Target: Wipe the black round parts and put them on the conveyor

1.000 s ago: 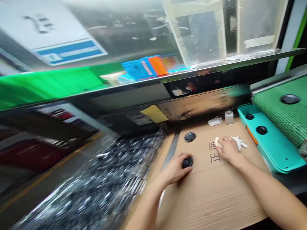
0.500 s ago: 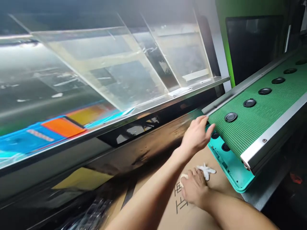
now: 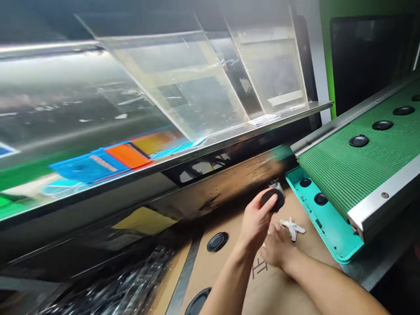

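My left hand pinches a black round speaker with a silvery metal part at its back, held above the cardboard. Close below it, my right hand rests on the cardboard with fingers curled; a pale bit shows at its fingertips, too hidden to name. Right beside those fingers lies a crumpled white cloth piece. Two more black discs lie on the cardboard: one disc left of my left wrist, another disc partly behind my forearm.
To the right, a green mesh conveyor belt carries several black discs in a row. A teal plastic shell holding two black round parts sits under its end. Clear plastic pieces pile up lower left. A metal ledge runs behind.
My left hand has drawn back from the belt's end and now has a speaker in it. The nearest disc is gone from the belt. The view has swung left.
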Demonstrator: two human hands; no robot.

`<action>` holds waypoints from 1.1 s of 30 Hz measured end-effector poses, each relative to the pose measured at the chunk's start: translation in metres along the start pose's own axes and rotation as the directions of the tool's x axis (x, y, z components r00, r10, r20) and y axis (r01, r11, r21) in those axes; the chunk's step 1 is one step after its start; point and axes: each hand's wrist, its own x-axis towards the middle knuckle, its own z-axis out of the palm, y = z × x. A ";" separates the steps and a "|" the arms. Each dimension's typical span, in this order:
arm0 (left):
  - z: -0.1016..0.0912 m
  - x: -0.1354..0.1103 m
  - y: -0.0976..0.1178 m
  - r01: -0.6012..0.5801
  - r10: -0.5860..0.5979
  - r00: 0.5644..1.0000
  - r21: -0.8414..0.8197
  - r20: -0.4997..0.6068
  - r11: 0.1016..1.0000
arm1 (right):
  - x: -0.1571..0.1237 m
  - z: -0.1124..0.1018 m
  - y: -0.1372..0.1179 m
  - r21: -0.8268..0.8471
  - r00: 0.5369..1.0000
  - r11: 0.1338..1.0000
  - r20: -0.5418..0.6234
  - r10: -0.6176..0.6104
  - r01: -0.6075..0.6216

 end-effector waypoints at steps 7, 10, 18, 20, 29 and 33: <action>-0.132 -0.057 -0.087 0.225 -0.338 0.892 -0.354 -0.300 0.908 | -0.001 0.004 0.006 -0.055 0.982 0.997 -0.179 -0.060 0.050; -0.132 -0.060 -0.099 0.214 -0.331 0.907 -0.391 -0.262 0.895 | -0.002 0.002 0.000 0.041 0.951 0.995 -0.298 -0.075 0.092; -0.125 -0.063 -0.087 0.261 -0.383 0.921 -0.617 -0.070 0.743 | -0.010 0.024 -0.029 0.095 0.925 0.948 -0.267 -0.270 0.304; -0.126 -0.063 -0.087 0.257 -0.399 0.915 -0.672 -0.063 0.695 | -0.009 0.028 -0.033 0.021 0.919 0.954 -0.274 -0.283 0.300; -0.129 -0.057 -0.095 0.218 -0.397 0.918 -0.842 0.005 0.494 | 0.012 0.035 -0.041 -0.179 0.887 0.937 -0.310 -0.343 0.300; -0.126 -0.057 -0.099 0.219 -0.406 0.914 -0.856 0.011 0.469 | 0.011 0.039 -0.035 -0.240 0.875 0.933 -0.343 -0.340 0.269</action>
